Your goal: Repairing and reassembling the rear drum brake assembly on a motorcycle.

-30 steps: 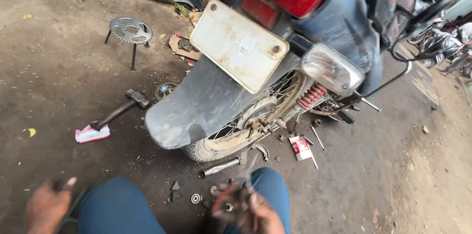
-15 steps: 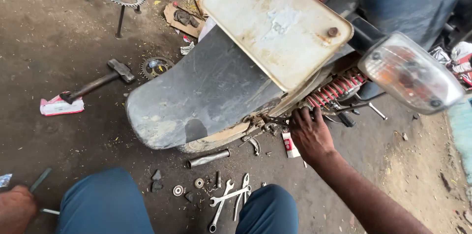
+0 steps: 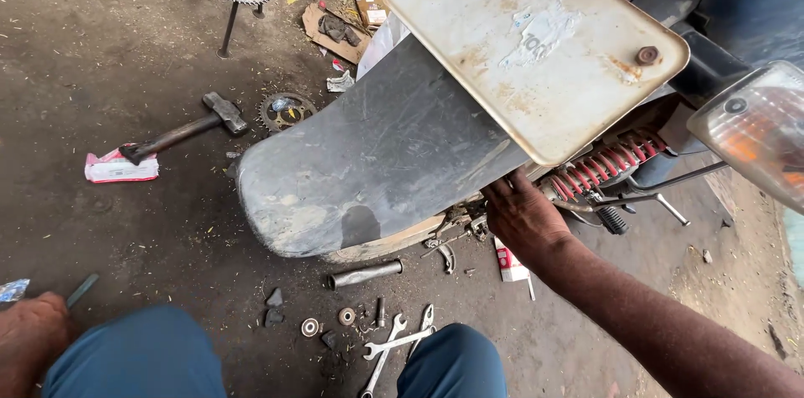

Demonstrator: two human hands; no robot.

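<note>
Our right hand (image 3: 519,214) has moved from down by our knees, where it was a second ago, up under the grey rear mudguard (image 3: 377,155) of the motorcycle. It now lies against the wheel hub area, just beside the red shock spring (image 3: 607,165). Its fingers disappear behind the mudguard's edge, so we cannot tell whether they are spread or gripping a part there. Our view has also come in closer over the pale number plate (image 3: 536,46).

Our left hand (image 3: 29,335) has stayed low at our left knee, resting near the ground as a loose fist; whether it holds anything, we cannot tell.

The spanners (image 3: 394,344) lie untouched on the dirt between our knees, near a metal tube (image 3: 364,274) and small washers (image 3: 328,323). The hammer (image 3: 180,132) and sprocket (image 3: 285,111) lie farther off.
</note>
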